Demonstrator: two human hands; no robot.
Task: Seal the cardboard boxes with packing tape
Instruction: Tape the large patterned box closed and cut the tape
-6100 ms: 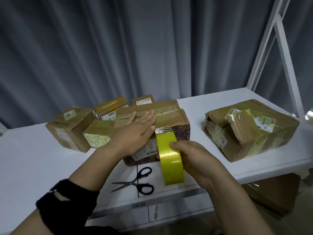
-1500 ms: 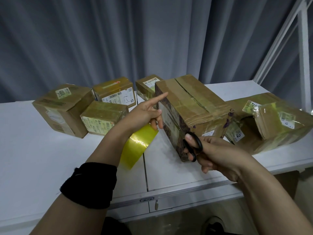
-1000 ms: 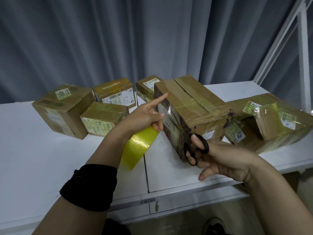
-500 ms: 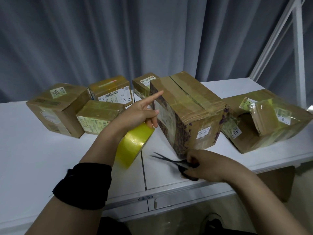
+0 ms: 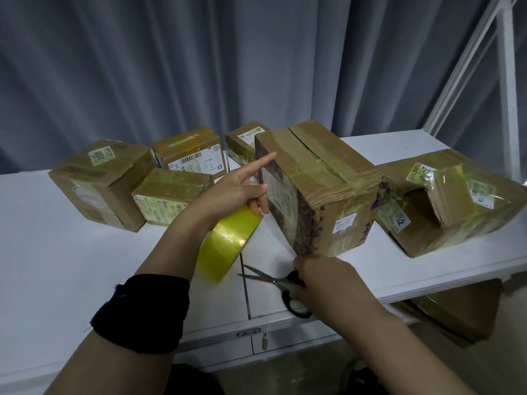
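The left hand [image 5: 233, 192] is gripping the tape roll [image 5: 228, 240] with curled fingers, index finger pointing out. The box [image 5: 328, 189] is standing on the counter [image 5: 57, 266] at two o'clock of the roll. The right hand [image 5: 325, 277] is covering the scissors [image 5: 273, 279]; I cannot tell its fingers' hold.

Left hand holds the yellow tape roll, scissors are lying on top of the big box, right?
No. The head view shows the scissors on the white table in front of the big box; the left hand does hold the tape roll.
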